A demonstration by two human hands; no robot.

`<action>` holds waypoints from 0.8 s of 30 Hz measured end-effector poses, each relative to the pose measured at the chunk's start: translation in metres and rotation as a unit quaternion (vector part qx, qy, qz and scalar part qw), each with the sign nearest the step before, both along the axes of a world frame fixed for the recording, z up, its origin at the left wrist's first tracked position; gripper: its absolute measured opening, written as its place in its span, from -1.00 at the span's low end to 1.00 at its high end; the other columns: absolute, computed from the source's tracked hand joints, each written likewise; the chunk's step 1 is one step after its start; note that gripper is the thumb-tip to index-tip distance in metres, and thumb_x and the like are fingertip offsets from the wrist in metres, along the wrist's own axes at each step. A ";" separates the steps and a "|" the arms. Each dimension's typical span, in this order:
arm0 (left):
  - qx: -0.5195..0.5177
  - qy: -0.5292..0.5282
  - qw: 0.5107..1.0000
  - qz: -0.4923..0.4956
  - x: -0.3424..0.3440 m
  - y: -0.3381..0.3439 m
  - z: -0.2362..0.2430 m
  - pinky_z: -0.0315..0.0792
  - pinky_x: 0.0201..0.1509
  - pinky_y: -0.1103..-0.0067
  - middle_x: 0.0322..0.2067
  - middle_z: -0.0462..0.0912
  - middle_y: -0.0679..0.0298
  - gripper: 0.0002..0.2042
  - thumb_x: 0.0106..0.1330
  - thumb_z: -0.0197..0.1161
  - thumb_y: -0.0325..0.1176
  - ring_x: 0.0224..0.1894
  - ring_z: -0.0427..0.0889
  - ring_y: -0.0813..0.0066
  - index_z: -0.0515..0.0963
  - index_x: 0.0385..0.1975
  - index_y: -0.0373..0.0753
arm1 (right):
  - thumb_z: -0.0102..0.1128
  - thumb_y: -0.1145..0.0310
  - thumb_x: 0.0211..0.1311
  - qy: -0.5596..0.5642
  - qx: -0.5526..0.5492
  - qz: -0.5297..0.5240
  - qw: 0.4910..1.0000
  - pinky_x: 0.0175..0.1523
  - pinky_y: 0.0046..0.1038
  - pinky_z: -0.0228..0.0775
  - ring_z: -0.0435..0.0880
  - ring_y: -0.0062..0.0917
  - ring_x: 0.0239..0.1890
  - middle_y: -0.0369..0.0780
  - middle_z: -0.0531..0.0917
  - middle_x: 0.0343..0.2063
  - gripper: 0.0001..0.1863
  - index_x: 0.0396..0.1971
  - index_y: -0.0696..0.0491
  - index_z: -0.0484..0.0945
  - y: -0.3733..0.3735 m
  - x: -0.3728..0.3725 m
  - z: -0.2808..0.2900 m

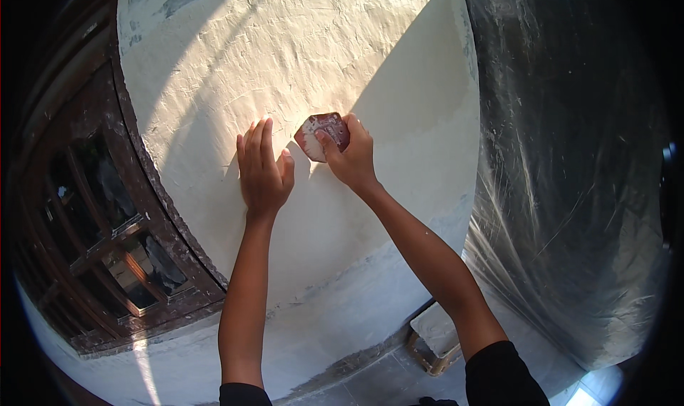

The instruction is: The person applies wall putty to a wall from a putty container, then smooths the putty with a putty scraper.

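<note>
My left hand (265, 171) rests against the pale, rough-plastered wall (306, 64) with its fingers stretched upward and flat. Just to its right, my right hand (353, 156) grips a dark red, flat angular pad (318, 129) smeared with pale dust or plaster, thumb across its face, held at the wall's surface. Whether the pad is a sanding block or a scraper, I cannot tell. Bright sunlight falls on the upper wall, with shadow below and to the right.
A dark wooden window (107, 249) with glass panes is at the left. Translucent plastic sheeting (563, 178) hangs at the right. Low behind my right arm stands a small plaster-spattered object (434, 331), possibly a stool, on the grey tiled floor (370, 384).
</note>
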State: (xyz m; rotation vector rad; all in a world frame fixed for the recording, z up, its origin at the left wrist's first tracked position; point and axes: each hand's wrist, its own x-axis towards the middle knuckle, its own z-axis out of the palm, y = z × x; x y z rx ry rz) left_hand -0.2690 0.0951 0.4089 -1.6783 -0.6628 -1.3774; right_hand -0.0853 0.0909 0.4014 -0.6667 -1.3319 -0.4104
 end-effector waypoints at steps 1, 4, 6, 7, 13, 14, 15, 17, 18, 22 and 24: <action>0.005 0.001 1.000 0.005 -0.001 0.000 0.000 0.07 0.49 0.09 0.29 0.36 0.10 -0.43 0.34 0.04 -0.32 0.37 0.32 0.12 0.23 0.37 -0.28 | 0.30 0.48 0.25 0.001 -0.002 0.000 1.000 -0.31 -0.39 0.46 0.63 -0.47 -0.45 -0.14 0.62 -0.44 -0.80 -0.29 0.19 0.42 -0.001 0.003 0.002; -0.005 0.002 1.000 0.007 -0.002 -0.002 -0.002 0.08 0.49 0.09 0.28 0.37 0.10 -0.43 0.33 0.04 -0.33 0.37 0.32 0.12 0.23 0.37 -0.28 | 0.37 0.37 0.19 0.359 -0.058 0.246 0.898 -0.22 -0.29 0.41 0.60 -0.34 -0.37 -0.10 0.60 -0.45 -0.72 -0.29 0.17 0.43 -0.011 0.004 0.018; -0.006 0.002 1.000 0.005 -0.001 -0.001 -0.002 0.08 0.49 0.09 0.28 0.37 0.10 -0.43 0.33 0.05 -0.33 0.37 0.32 0.11 0.23 0.37 -0.28 | 0.32 0.42 0.23 0.212 -0.045 0.169 0.961 -0.26 -0.33 0.44 0.61 -0.41 -0.40 -0.13 0.61 -0.44 -0.77 -0.31 0.16 0.42 -0.006 0.000 0.003; -0.007 0.002 1.000 0.001 0.002 -0.001 -0.002 0.08 0.49 0.09 0.28 0.37 0.10 -0.43 0.33 0.05 -0.33 0.37 0.32 0.11 0.23 0.37 -0.28 | 0.26 0.47 0.28 0.059 -0.030 0.084 0.994 -0.30 -0.37 0.47 0.62 -0.47 -0.43 -0.15 0.62 -0.43 -0.82 -0.32 0.16 0.41 -0.002 0.002 -0.003; -0.005 0.004 1.000 0.006 0.000 -0.002 -0.003 0.08 0.49 0.09 0.27 0.38 0.10 -0.43 0.34 0.05 -0.34 0.36 0.33 0.14 0.23 0.37 -0.28 | 0.37 0.35 0.17 0.320 -0.047 0.257 0.911 -0.15 -0.25 0.37 0.59 -0.30 -0.36 -0.12 0.59 -0.44 -0.72 -0.30 0.15 0.44 -0.011 0.003 0.007; -0.004 0.005 1.000 0.001 0.003 -0.001 -0.001 0.08 0.49 0.09 0.27 0.38 0.10 -0.43 0.34 0.05 -0.34 0.36 0.33 0.14 0.23 0.37 -0.28 | 0.32 0.39 0.23 0.174 -0.036 0.137 0.975 -0.19 -0.31 0.42 0.62 -0.40 -0.39 -0.15 0.61 -0.44 -0.77 -0.31 0.14 0.43 -0.001 0.008 -0.001; 0.002 0.004 1.000 0.006 0.002 -0.001 -0.001 0.08 0.49 0.09 0.27 0.38 0.11 -0.43 0.34 0.05 -0.34 0.37 0.33 0.14 0.23 0.37 -0.28 | 0.27 0.43 0.28 0.021 -0.027 0.015 0.999 -0.24 -0.37 0.47 0.64 -0.50 -0.42 -0.18 0.63 -0.44 -0.82 -0.32 0.13 0.43 0.000 0.008 -0.004; 0.006 0.003 1.000 0.010 0.002 -0.001 -0.002 0.09 0.49 0.09 0.27 0.38 0.11 -0.43 0.34 0.05 -0.33 0.37 0.33 0.15 0.23 0.37 -0.28 | 0.24 0.43 0.34 0.088 -0.027 0.044 0.995 -0.33 -0.51 0.49 0.64 -0.62 -0.44 -0.21 0.66 -0.43 -0.84 -0.31 0.13 0.43 0.006 0.012 -0.001; 0.001 0.004 1.000 0.011 0.000 -0.001 -0.002 0.08 0.49 0.09 0.27 0.38 0.10 -0.44 0.34 0.05 -0.34 0.37 0.33 0.14 0.23 0.37 -0.28 | 0.27 0.40 0.32 0.211 -0.032 0.121 0.969 -0.32 -0.51 0.47 0.64 -0.60 -0.43 -0.21 0.66 -0.43 -0.82 -0.30 0.13 0.44 0.000 0.010 0.006; -0.005 0.003 1.000 0.005 0.001 -0.003 -0.003 0.09 0.49 0.09 0.27 0.38 0.10 -0.44 0.34 0.06 -0.34 0.36 0.33 0.13 0.24 0.37 -0.28 | 0.31 0.39 0.30 0.084 -0.008 0.088 0.993 -0.30 -0.48 0.46 0.61 -0.61 -0.44 -0.22 0.65 -0.45 -0.80 -0.30 0.15 0.45 0.000 0.003 -0.005; -0.007 0.003 1.000 0.000 -0.001 -0.001 -0.002 0.05 0.49 0.07 0.28 0.37 0.10 -0.44 0.36 0.05 -0.32 0.38 0.31 0.13 0.23 0.37 -0.27 | 0.32 0.39 0.29 -0.002 0.019 -0.046 0.999 -0.30 -0.48 0.46 0.60 -0.61 -0.45 -0.23 0.63 -0.46 -0.79 -0.30 0.15 0.45 0.003 0.007 -0.002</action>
